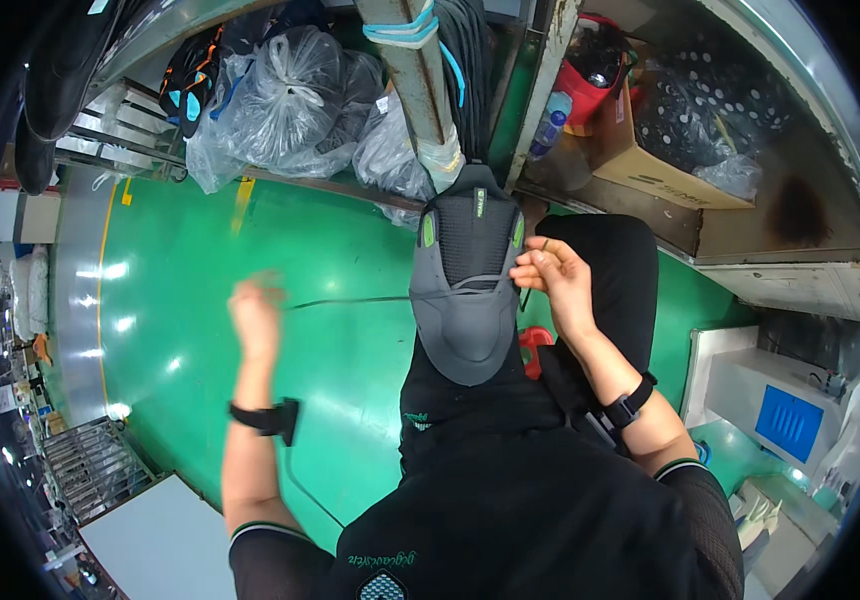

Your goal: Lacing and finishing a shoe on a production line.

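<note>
The grey shoe (467,330) is sitting between the right hand (558,280), pinching its lace (350,301), and the blurred left hand (255,308), grip unclear, while a post (408,85) and plastic bags (285,100) are crowding beyond.

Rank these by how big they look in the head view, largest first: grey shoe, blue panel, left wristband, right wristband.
1. Grey shoe
2. Blue panel, though it sits near the bent rim of the view
3. Left wristband and right wristband: too alike to rank
</note>
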Motion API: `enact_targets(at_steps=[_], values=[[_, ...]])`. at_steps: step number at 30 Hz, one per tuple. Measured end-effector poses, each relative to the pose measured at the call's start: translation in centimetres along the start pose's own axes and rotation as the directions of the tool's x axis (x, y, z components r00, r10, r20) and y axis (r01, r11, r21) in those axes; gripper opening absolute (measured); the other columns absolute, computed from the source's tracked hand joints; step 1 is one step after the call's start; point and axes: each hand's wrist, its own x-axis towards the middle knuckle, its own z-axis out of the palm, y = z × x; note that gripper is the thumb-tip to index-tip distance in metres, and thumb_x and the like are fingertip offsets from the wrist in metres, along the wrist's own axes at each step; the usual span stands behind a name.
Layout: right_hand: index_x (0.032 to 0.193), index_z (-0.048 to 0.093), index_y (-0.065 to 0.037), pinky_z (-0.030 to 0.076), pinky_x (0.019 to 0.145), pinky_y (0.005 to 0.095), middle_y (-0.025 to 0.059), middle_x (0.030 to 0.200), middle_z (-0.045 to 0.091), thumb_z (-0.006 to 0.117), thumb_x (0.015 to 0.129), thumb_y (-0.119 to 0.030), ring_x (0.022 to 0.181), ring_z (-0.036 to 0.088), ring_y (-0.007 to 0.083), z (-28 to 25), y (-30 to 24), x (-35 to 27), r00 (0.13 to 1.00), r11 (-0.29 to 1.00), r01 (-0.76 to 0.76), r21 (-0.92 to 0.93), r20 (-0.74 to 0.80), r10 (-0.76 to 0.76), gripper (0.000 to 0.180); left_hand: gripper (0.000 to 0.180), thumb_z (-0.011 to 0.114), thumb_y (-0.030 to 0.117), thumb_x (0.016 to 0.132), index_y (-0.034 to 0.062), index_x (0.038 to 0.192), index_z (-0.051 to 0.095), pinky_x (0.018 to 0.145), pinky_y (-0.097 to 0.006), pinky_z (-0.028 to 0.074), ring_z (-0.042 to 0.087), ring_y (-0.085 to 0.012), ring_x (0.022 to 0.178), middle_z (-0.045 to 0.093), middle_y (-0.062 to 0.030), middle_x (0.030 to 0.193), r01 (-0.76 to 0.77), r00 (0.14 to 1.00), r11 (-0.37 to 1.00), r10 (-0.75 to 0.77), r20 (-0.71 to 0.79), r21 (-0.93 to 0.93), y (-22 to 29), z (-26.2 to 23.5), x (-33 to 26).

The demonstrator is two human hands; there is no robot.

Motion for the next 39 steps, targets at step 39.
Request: enact_targets(at_steps=[39], values=[[0.094, 0.056, -0.010, 0.046, 0.076, 0.0348, 0.0041, 0.103, 0.055, 0.076, 0.063, -0.018, 0.102, 0.055, 0.0230, 1.8, -7.1, 2.2, 0.463, -0.248, 0.836, -0.490, 0.872, -0.159, 0.037, 0.015, 0.069, 0.023, 0.079, 0.0097, 0.073, 0.065, 0.077, -0.037, 0.045, 0.059, -0.0235, 0.072, 0.059, -0.0038, 0.072, 0.110, 0.886, 0.964, 0.016, 0.463, -0.243, 20.1, 3.9, 3.5]])
